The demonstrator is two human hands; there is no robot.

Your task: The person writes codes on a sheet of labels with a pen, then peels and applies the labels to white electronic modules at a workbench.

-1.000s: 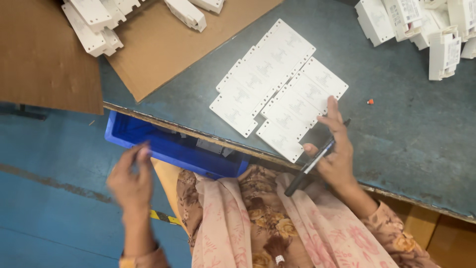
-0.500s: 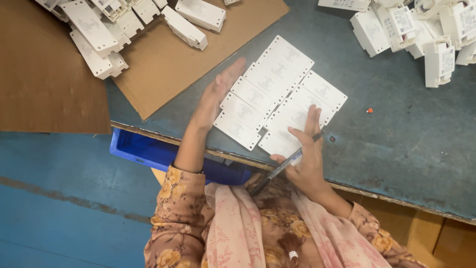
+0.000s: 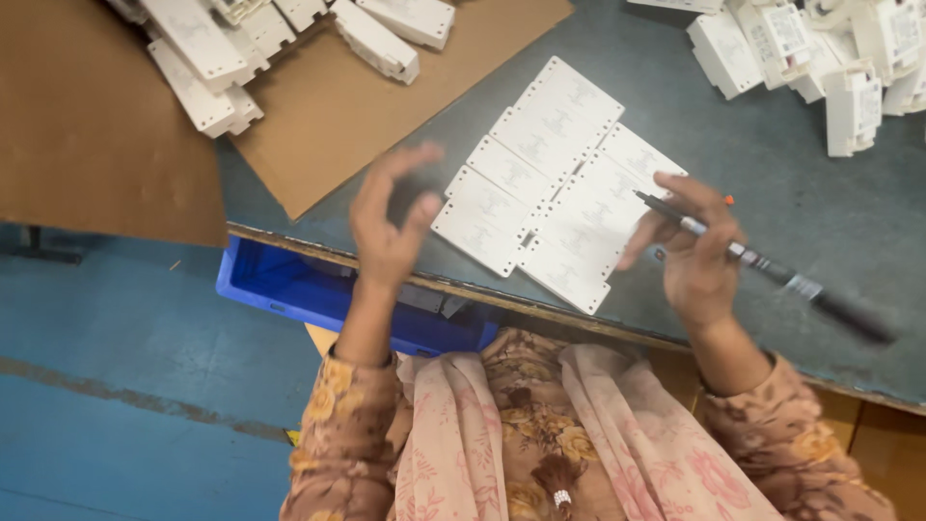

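Note:
My right hand (image 3: 696, 253) holds a black pen (image 3: 772, 270), its tip pointing toward a white sheet of joined rectangular plates (image 3: 555, 183) that lies on the grey table (image 3: 772, 193). My left hand (image 3: 388, 224) hovers just left of the sheet's near corner, fingers spread and curled, with nothing in it. Both hands are lifted slightly off the table near its front edge.
White plastic casings are piled at the far left (image 3: 222, 68) on brown cardboard (image 3: 318, 125) and at the far right (image 3: 830, 58). A blue bin (image 3: 299, 285) sits under the table's front edge. A small orange bit (image 3: 730, 200) lies beside the sheet.
My left hand has pulled back off the sheet to its left side. My right hand has lifted and swung the pen so that its tip points at the sheet.

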